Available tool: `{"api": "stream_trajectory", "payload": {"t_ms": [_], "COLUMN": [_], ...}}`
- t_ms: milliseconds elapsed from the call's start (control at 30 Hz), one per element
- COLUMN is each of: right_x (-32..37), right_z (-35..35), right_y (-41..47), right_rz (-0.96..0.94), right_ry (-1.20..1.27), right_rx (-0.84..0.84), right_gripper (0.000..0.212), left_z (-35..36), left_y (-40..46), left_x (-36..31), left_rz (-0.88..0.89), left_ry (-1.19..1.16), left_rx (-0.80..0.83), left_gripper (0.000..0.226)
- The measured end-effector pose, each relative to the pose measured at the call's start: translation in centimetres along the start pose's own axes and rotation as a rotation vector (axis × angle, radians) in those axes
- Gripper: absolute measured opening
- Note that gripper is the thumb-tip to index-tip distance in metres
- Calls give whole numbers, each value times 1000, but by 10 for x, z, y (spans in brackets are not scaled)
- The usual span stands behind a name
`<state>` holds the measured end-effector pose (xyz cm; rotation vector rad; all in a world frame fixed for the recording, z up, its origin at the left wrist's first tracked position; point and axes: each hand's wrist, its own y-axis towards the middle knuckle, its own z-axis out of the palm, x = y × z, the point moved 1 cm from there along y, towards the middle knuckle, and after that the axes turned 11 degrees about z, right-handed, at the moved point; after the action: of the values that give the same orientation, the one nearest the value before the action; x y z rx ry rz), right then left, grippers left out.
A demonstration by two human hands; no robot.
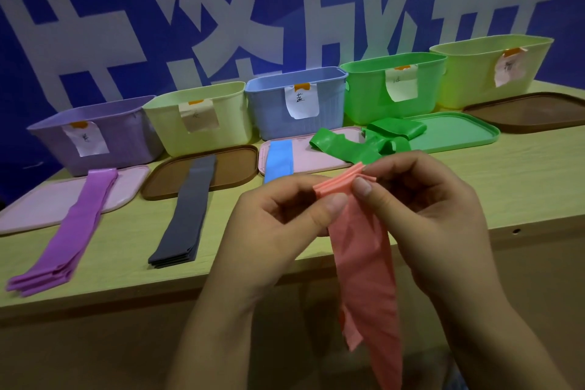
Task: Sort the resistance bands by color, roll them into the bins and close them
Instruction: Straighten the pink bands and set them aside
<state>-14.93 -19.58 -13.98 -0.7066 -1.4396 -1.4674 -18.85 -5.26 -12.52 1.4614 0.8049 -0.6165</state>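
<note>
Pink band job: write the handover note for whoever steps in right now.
Left hand and right hand: both pinch the top of the pink bands, which hang down in front of the table edge.
Laid out flat: purple bands over a pink lid, grey bands over a brown lid, blue band on another pink lid. Green bands lie loose beside the green lid.
Done: colours are grouped in front of the five open bins.
Left: roll each colour, drop it in its bin, fit all lids.
</note>
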Motion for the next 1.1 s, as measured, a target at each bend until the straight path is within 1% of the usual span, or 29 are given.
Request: {"api": "stream_trajectory", "payload": {"t_ms": [67, 167, 267, 333, 367, 400, 467, 500, 600, 700, 767, 833, 900, 1033, 1100], "right_x": [0, 2, 3, 3, 3, 3, 3, 5, 8, 9, 10, 10, 9, 9, 10], "right_z": [0, 1, -1, -2, -4, -5, -6, -6, -5, -5, -4, -5, -6, -10, -13], "right_y": [-1, -3, -2, -1, 0, 2, 3, 3, 3, 3, 3, 3, 3, 4, 5], "right_rz": [-16, -41, -70, -114, -101, -59, 55, 94, 111, 128, 127, 107, 88, 92, 113], "right_ry": [1, -45, -88, -170, -178, -138, 21, 62, 32, 80, 100, 88, 61, 9, 0], "right_rx": [3, -14, -34, -42, -43, -28, 51, 88, 115, 72, 56, 66, 94, 148, 171], "right_gripper": [10, 11, 13, 9, 8, 11, 15, 15, 14, 10, 6, 7, 8, 20, 14], "left_z": [1, 2, 0, -2, -2, -3, -6, -7, -10, -10, -11, -12, -14, -16, -16], "left_y": [-1, -1, -2, -2, -2, -2, -2, -2, -2, -3, -4, -5, -5, -4, -4], "left_x": [-2, -3, -3, -4, -4, -4, -5, -4, -4, -7, -9, -11, -12, -10, -10], "left_rz": [25, 40, 50, 74, 84, 87, 80, 68, 60, 175, 240, 271, 249, 155, 132], "left_ry": [5, 19, 40, 66, 72, 75, 99, 118, 186, 265, 332, 374, 358, 260, 247], "left_rx": [-28, -76, -90, -85, -79, -77, -67, -56, -31, -43, -39, -23, -23, -10, 18], "left_gripper": [12, 19, 20, 21, 22, 21, 22, 23, 25, 28, 24, 18, 15, 14, 15]}}
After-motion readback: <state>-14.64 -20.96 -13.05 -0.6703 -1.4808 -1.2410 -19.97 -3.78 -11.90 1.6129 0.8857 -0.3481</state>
